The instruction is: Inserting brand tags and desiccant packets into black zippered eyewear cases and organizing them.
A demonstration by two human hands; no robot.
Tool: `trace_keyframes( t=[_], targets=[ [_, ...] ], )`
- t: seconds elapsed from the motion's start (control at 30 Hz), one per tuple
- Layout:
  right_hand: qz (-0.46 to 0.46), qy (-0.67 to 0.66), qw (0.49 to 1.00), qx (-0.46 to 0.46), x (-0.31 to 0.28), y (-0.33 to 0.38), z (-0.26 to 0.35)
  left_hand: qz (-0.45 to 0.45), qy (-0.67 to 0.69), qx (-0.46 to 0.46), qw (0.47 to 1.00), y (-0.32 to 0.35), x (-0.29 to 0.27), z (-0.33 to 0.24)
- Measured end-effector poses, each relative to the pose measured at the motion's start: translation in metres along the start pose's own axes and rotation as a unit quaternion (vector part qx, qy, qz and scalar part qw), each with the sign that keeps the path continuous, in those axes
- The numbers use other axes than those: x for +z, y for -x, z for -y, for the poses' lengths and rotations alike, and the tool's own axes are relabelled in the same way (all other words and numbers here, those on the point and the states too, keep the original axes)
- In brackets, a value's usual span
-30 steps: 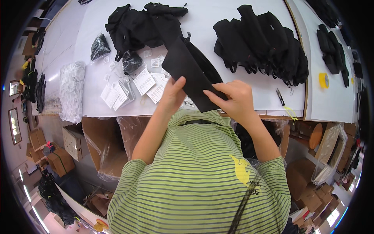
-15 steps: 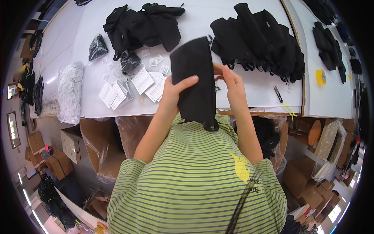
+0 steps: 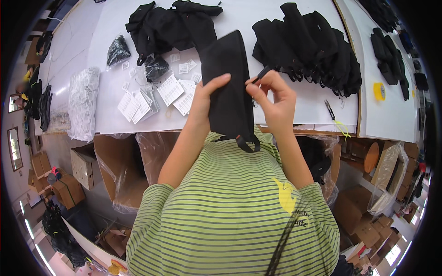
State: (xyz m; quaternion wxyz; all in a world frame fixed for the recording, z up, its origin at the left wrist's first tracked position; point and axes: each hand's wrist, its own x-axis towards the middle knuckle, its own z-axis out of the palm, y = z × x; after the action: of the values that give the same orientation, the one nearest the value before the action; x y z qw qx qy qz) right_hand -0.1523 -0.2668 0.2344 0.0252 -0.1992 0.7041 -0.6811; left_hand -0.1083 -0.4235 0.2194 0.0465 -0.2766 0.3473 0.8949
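My left hand (image 3: 208,99) grips a long black fabric pouch (image 3: 229,106) by its left side, thumb lying across the front. The pouch stands tilted over the table's near edge, with a small black loop (image 3: 248,146) hanging at its lower end. At the pouch's right edge, the fingertips of my right hand (image 3: 277,99) pinch a short black tab (image 3: 261,73), which looks like a zipper pull. Whether the tab is joined to the pouch is hidden by my fingers.
On the white table (image 3: 294,108) lie black pouches (image 3: 313,50) in a row, more black pouches (image 3: 170,27), printed white cards (image 3: 170,89), small bags of black parts (image 3: 118,50), a clear plastic bundle (image 3: 84,103), thread snips (image 3: 329,110) and yellow tape (image 3: 379,91). Cardboard boxes (image 3: 117,170) stand below.
The pouch has shifted slightly up and left in my left hand. My right hand has closed its fingers in a pinch on the black tab, which now sticks up beside the pouch.
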Motion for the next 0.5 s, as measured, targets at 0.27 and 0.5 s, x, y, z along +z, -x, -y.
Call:
trace_keyframes(
  t=[0.27,0.5],
  targets=[
    [0.083,-0.039,0.995,0.048,0.0,0.025,0.014,0.011,0.081,0.002,0.997,-0.009,-0.005,-0.015],
    [0.108,0.001,0.994,0.009,0.004,0.026,0.021,0.054,0.085,0.017,0.995,-0.01,-0.012,-0.023]
  ],
)
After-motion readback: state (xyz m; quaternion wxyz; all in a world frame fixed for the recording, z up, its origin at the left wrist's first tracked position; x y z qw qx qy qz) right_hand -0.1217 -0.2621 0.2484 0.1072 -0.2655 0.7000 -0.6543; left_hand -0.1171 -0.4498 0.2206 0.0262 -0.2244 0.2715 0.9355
